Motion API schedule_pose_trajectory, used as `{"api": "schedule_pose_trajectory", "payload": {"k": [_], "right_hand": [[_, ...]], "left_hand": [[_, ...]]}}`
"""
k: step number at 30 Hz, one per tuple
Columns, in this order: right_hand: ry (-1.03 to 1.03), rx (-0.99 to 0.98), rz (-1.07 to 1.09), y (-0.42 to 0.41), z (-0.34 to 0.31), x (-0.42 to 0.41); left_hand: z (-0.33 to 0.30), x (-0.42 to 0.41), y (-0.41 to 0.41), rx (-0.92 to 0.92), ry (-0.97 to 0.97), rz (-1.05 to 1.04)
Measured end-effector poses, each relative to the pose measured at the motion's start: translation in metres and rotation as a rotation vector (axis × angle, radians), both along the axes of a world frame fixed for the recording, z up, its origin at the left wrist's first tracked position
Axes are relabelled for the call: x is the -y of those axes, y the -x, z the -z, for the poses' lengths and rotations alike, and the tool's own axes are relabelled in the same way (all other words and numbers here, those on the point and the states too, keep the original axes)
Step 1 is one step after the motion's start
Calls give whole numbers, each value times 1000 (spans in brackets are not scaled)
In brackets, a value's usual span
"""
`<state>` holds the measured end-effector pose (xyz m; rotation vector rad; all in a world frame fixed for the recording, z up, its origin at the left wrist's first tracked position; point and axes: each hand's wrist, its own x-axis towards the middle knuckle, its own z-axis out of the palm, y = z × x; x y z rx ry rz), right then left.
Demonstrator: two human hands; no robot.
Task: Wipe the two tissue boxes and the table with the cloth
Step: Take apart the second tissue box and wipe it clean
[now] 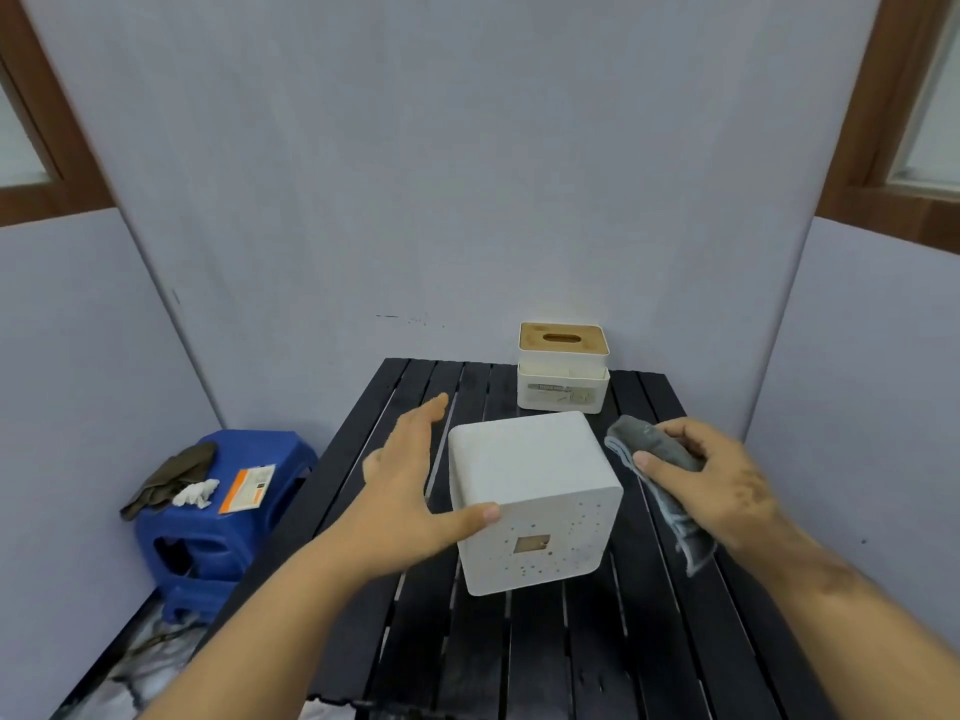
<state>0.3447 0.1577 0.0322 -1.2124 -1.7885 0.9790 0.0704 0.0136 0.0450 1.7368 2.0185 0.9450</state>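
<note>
A white square tissue box (530, 475) lies tipped on its side in the middle of the black slatted table (571, 657), its speckled face with a small square opening turned toward me. My left hand (410, 491) is spread beside the box's left side, fingers straight, the thumb touching its near corner. My right hand (727, 485) grips a bunched grey cloth (660, 449) just right of the box, with a tail of cloth hanging down. A second tissue box (562, 371), white with a wooden slotted lid, stands upright at the table's far edge.
A blue plastic stool (208, 527) stands left of the table and carries a dark rag, a crumpled white tissue and an orange-and-white packet. Grey partition walls close in behind and on both sides. Marbled floor shows at the lower left.
</note>
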Motion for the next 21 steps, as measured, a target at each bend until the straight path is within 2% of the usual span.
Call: {"api": "schedule_pose_trajectory", "payload": {"k": [5,10,16,18,21], "right_hand": [[-44,120,-17,-5,-7,1],[1,172,-31,-8,-6,-1],[50,205,-38,-9,-2,-3],[49,199,-31,-12,-2,-4],[57,193,-17,-16,0,-5]], "left_hand": [[-42,-26,-40,-363,107,103],[-45,-76,-64,-644,249,199],[-48,-92,-72,-733,262,245],[-52,-83,-72,-684,199,258],[-56,-59,-67,-509,90,242]]}}
